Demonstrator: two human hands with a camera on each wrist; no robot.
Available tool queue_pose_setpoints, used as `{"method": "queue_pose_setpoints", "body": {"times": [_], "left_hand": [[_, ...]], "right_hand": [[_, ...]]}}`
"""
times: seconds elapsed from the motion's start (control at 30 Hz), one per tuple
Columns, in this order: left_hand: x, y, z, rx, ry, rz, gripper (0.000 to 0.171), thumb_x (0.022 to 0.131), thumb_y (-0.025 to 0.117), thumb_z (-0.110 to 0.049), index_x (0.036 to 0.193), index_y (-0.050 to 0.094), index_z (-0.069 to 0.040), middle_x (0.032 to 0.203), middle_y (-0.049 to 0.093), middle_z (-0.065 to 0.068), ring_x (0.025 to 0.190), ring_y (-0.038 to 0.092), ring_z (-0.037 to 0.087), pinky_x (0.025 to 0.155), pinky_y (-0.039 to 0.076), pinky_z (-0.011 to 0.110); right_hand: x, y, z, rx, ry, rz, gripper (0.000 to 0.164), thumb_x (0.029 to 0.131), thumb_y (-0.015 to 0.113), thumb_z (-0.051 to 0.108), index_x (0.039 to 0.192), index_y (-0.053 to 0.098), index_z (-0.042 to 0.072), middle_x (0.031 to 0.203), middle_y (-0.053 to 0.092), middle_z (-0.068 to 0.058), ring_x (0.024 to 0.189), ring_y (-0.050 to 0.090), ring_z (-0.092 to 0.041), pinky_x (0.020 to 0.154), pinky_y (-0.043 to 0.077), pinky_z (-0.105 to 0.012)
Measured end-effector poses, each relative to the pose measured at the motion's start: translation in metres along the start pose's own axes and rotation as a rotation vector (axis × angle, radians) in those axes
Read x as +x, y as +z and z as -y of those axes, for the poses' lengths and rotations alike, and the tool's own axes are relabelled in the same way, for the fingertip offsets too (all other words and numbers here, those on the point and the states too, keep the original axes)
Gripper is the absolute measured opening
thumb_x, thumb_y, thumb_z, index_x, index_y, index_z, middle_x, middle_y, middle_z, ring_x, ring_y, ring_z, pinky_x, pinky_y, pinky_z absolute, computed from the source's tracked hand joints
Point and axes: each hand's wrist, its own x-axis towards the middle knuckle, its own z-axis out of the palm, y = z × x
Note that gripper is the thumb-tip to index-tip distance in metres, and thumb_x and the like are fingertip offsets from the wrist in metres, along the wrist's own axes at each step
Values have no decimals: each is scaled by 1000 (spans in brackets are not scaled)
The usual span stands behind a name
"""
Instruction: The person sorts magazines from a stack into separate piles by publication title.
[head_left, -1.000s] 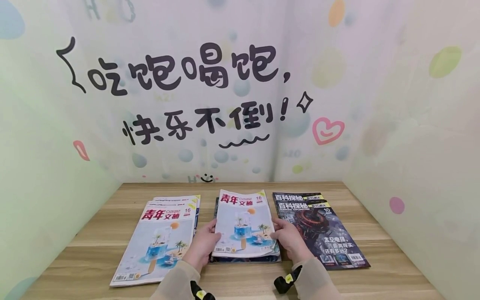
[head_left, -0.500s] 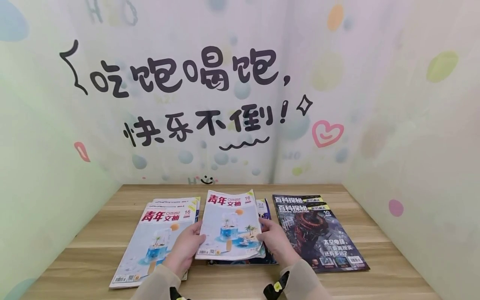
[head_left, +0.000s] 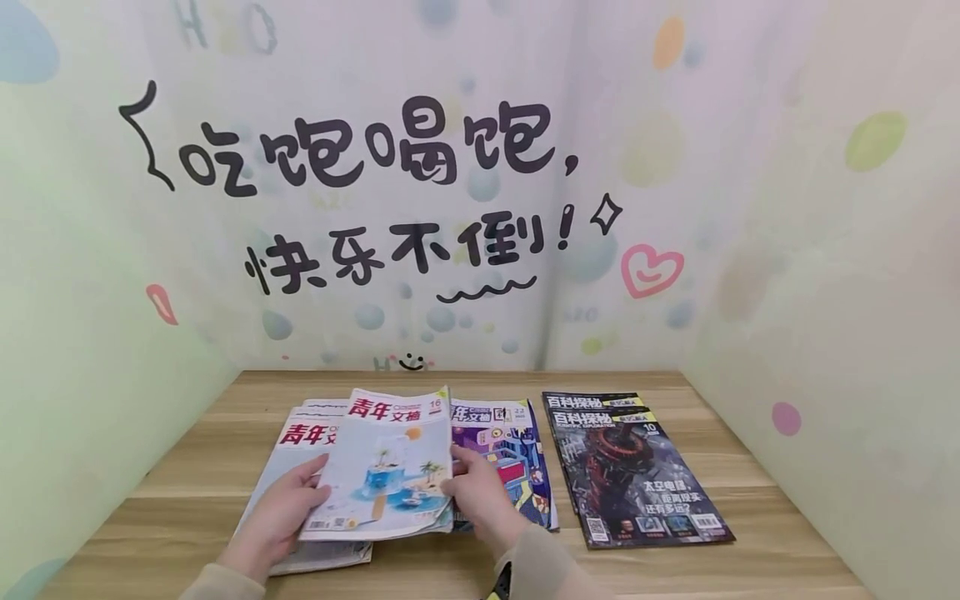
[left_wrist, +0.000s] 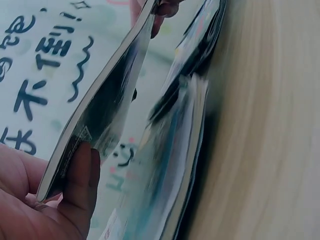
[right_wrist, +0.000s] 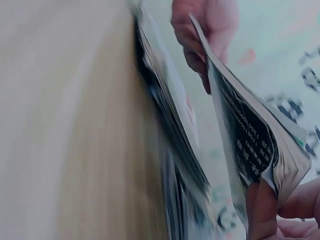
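Observation:
Both hands hold one light-blue magazine (head_left: 390, 467) by its side edges, its cover showing a popsicle and palm trees. My left hand (head_left: 288, 504) grips the left edge, and my right hand (head_left: 483, 496) pinches the right edge. In the left wrist view, the magazine (left_wrist: 107, 100) is raised above the piles, with curled fingers (left_wrist: 80, 175) under it. Beneath it lies the left pile of magazines (head_left: 300, 446), partly covered, topped by a matching cover. A purple-covered magazine (head_left: 513, 462) lies on the table just beyond my right hand.
On the right, dark science magazines (head_left: 652, 475) overlap in a pile. Everything lies on a wood-grain table (head_left: 450, 583). A printed fabric wall (head_left: 480, 333) stands along the back, with side walls left and right.
Both hands have carried the light-blue magazine leftward from the middle pile until it overlaps the left pile in view. The purple cover in the middle is now exposed.

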Motion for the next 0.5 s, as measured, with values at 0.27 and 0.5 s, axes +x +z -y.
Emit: {"method": "queue_pose_setpoints", "body": {"times": [0.27,0.5], "left_hand": [[-11,-49,11,25,-85,38,59,98,42,-3,150,15,6,138,33,35,90,58,15,73,50,28],[-17,-79,26,55,-112,28,61,97,45,-1,148,13,10,137,35,36,90,56,12,73,50,27]], "right_hand": [[-7,47,8,29,19,31,60,81,58,-11,140,44,-5,96,54,-9,84,55,-19,68,50,-29],[-12,81,9,59,51,49,59,77,58,-14,135,49,-6,92,54,-7,83,54,-18,70,48,-28]]}}
